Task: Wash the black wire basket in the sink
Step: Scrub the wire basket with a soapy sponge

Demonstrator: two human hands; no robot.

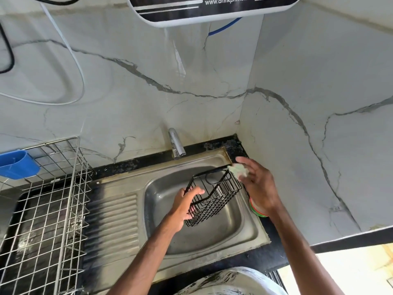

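Note:
The black wire basket [214, 196] hangs tilted over the steel sink [204, 237]. My left hand [187, 205] grips its near left side, thumb over the rim and fingers under the wires. My right hand [257, 184] is at the basket's far right corner and holds a pale green soapy scrubber [239, 170] against the top rim. No water runs from the tap [176, 143].
A steel wire dish rack [49, 209] with a blue plastic holder [18, 165] stands on the left over the drainboard. A green-and-orange container [255, 207] sits on the sink's right edge behind my right wrist. Marble walls close the corner; a water purifier [212, 9] hangs above.

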